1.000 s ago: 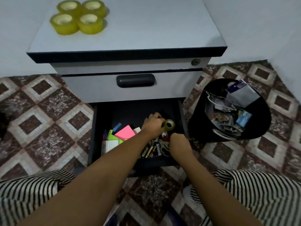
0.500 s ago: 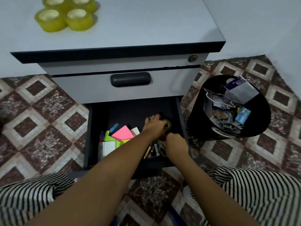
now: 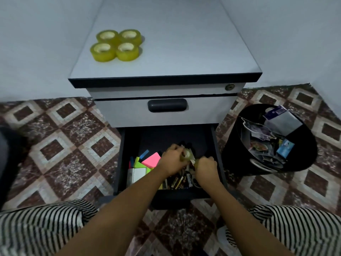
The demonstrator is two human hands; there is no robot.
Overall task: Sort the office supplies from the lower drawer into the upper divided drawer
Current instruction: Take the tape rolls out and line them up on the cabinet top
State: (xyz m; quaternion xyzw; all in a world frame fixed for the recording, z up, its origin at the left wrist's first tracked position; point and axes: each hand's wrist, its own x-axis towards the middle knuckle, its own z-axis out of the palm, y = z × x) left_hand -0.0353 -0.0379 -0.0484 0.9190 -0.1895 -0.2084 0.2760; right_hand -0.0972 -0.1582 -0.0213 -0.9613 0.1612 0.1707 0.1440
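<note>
The left hand [image 3: 172, 160] grips a tape roll [image 3: 187, 156] over the open lower drawer [image 3: 216, 150].

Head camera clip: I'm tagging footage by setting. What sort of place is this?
Probably a home or small office corner: a locking drawer cabinet, tape rolls on top, a wastebasket beside it.

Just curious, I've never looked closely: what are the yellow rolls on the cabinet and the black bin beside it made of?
Yellow rolls: probably plastic adhesive tape, glossy and translucent, on pale cores, perhaps card. Black bin: seemingly smooth plastic with a dull sheen; metal can't be excluded.
</note>
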